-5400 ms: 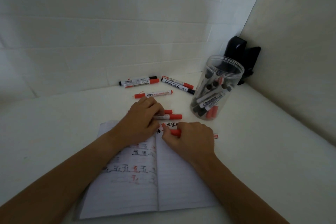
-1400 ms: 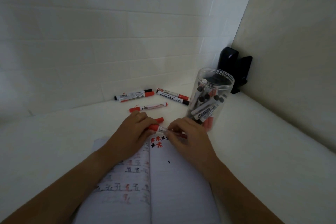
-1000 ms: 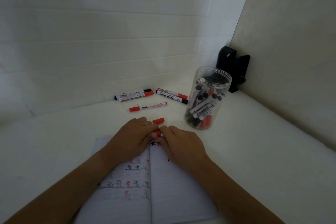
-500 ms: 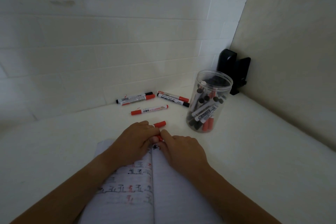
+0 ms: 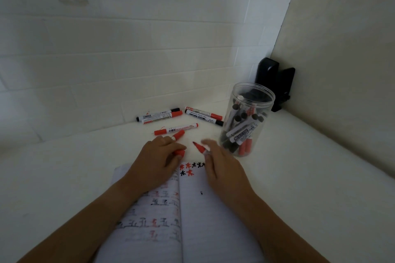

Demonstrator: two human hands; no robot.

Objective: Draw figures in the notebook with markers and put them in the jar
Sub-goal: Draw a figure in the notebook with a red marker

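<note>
Marker (image 5: 199, 148) uncapped, cap (image 5: 179, 152) apart.

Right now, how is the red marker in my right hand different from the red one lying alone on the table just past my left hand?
The held marker is uncapped, its red tip bare; the lying marker is capped.
The held marker is mostly hidden by the right hand and points away from the notebook; the lying marker rests flat on the table, showing its whole printed barrel.
Both are red.
</note>
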